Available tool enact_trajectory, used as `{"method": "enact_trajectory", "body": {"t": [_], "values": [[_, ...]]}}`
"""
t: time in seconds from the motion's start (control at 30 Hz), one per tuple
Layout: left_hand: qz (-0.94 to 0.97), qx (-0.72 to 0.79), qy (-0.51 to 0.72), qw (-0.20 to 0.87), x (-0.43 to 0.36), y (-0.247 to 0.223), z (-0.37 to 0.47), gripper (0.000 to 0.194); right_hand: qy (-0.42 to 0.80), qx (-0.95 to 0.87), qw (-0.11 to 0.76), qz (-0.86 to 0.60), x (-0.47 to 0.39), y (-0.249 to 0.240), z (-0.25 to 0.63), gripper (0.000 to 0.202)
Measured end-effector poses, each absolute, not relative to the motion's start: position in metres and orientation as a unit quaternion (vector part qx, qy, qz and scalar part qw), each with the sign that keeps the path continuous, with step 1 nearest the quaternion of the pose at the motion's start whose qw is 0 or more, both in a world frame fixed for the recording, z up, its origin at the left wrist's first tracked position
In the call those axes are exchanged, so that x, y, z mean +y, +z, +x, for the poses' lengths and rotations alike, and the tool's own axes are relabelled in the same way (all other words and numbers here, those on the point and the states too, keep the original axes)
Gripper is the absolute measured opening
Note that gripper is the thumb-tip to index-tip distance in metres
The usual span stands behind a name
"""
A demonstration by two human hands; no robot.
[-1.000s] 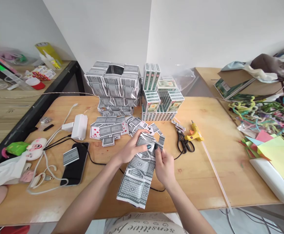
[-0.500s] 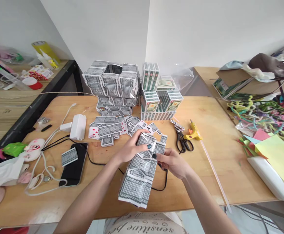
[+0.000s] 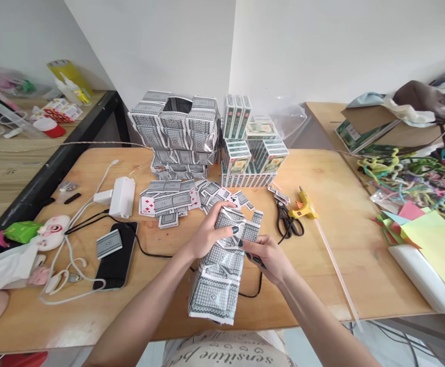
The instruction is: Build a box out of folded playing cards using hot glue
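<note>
My left hand (image 3: 211, 233) is wrapped round the upper end of a long block built of folded playing cards (image 3: 217, 293), its thumb lying across the front. The block slants down toward my body. My right hand (image 3: 265, 255) pinches a folded playing card (image 3: 250, 232) against the block's right side. Some of its fingers are curled out of sight. Beyond my hands lies a spread of loose playing cards (image 3: 172, 201), a few face up. A larger structure of folded cards (image 3: 174, 132) stands behind them, with a dark opening on top.
Stacked card boxes (image 3: 249, 180) stand at the back. Black scissors (image 3: 288, 224) and a yellow glue gun (image 3: 303, 205) with a clear glue stick lie right. A phone (image 3: 117, 267), white cables and a white adapter (image 3: 122, 198) occupy the left. Coloured paper (image 3: 436, 244) lies far right.
The block's lower end has swung slightly to the right. My right hand has shifted a little at the folded card, and both hands keep their hold.
</note>
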State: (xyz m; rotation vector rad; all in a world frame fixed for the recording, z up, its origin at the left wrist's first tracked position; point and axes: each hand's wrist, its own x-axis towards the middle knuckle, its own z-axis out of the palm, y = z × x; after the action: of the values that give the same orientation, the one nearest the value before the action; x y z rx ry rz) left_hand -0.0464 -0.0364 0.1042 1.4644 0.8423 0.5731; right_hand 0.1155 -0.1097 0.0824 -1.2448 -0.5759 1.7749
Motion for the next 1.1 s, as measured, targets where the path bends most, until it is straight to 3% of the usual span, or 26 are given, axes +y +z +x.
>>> {"method": "enact_trajectory", "body": {"t": [0.4, 0.7, 1.0, 1.1], "values": [[0.637, 0.341, 0.241, 0.648, -0.035, 0.102, -0.047, 0.044, 0.748, -0.214, 0.398, -0.486, -0.108, 0.08, 0.12, 0.026], [0.637, 0.347, 0.251, 0.641, -0.035, 0.101, -0.048, 0.045, 0.734, -0.194, 0.412, -0.504, -0.112, 0.08, 0.111, 0.034], [0.587, 0.366, 0.251, 0.677, -0.033, 0.102, -0.052, 0.044, 0.69, -0.349, 0.362, -0.52, -0.109, 0.098, 0.124, 0.039], [0.578, 0.374, 0.256, 0.678, -0.033, 0.102, -0.053, 0.045, 0.649, -0.383, 0.389, -0.53, -0.108, 0.097, 0.124, 0.041]]}}
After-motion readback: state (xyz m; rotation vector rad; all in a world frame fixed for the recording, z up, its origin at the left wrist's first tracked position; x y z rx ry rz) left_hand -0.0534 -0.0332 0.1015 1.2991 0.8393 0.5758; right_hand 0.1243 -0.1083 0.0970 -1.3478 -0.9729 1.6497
